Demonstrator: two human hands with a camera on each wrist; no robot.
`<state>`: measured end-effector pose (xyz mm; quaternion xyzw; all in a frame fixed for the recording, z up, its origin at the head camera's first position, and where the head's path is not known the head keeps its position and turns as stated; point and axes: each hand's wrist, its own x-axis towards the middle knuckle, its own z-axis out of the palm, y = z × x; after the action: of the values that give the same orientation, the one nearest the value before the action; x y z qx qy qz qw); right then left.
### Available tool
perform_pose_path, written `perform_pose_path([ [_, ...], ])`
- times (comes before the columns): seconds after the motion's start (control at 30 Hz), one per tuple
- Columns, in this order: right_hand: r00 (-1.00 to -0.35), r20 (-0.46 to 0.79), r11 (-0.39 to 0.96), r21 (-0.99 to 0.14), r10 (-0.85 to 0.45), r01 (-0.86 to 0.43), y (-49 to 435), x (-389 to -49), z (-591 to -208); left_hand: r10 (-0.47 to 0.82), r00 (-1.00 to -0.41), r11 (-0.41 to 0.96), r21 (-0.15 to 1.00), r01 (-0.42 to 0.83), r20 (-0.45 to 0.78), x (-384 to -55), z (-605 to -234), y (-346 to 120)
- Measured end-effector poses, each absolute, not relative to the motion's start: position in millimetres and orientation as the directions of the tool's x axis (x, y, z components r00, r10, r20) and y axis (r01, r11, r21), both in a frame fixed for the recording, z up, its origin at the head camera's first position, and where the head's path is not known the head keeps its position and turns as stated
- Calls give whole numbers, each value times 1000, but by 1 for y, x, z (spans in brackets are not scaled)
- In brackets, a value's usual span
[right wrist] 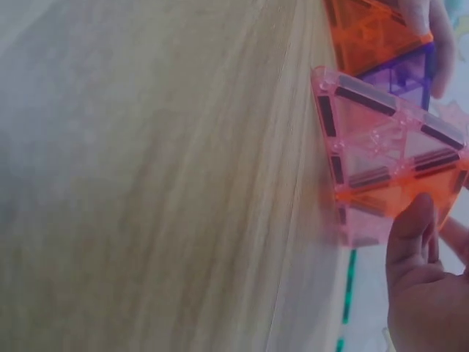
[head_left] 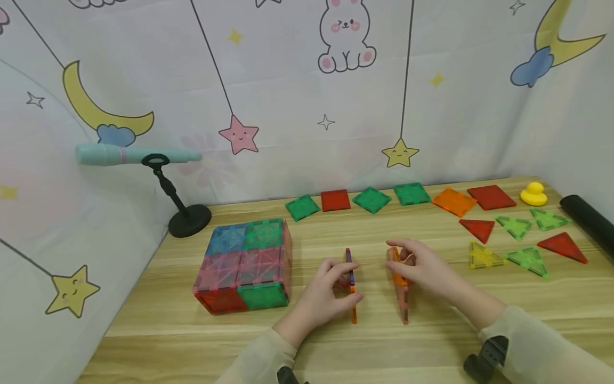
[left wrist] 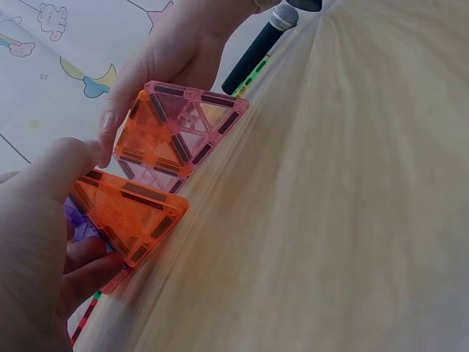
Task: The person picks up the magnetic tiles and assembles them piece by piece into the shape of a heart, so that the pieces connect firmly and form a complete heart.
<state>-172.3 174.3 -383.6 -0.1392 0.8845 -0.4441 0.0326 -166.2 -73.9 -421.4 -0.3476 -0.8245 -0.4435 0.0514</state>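
My left hand [head_left: 327, 288] pinches an upright panel of triangular magnetic tiles, with an orange tile [left wrist: 135, 213] and a purple tile [right wrist: 399, 77] showing. Facing it across a narrow gap, a second upright panel has pink tiles [right wrist: 366, 136] and an orange tile [left wrist: 154, 136]. My right hand [head_left: 422, 269] grips this one between thumb and fingers. Both panels stand edge-down on the wooden table. Left of my hands sits a box built of square magnetic tiles [head_left: 261, 264], pink, blue, green and red. The fingers partly cover both panels.
Green, red and orange square tiles [head_left: 336, 200] lie along the back of the table [head_left: 230, 346]. Several loose triangles [head_left: 479, 229] are at the right, near a yellow rubber duck [head_left: 533, 194] and a microphone [left wrist: 256, 55]. A black stand [head_left: 189, 220] holds a turquoise tapered object [head_left: 110, 154].
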Motion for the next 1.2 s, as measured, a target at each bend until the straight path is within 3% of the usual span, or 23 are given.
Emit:
perform_pose_path([
  [0.17, -967, 72, 589, -781, -243, -206, 183, -184, -380, 532, -749, 362, 693, 623, 395, -166, -422, -75],
  [0.37, -960, 85, 713, -653, -267, -256, 197, -238, -377, 528, -753, 367, 694, 619, 392, -166, -423, -80],
  [0.7, -908, -85, 809, -495, -410, -319, 195, -301, -388, 550, -727, 339, 685, 645, 412, -167, -421, -76],
  [0.9, -888, -177, 846, -426, -424, -319, 199, -302, -385, 555, -737, 344, 701, 625, 385, -164, -421, -72],
  [1.2, -868, -23, 827, -316, -497, -465, 216, -280, -384, 537, -758, 363, 710, 604, 370, -166, -420, -73],
])
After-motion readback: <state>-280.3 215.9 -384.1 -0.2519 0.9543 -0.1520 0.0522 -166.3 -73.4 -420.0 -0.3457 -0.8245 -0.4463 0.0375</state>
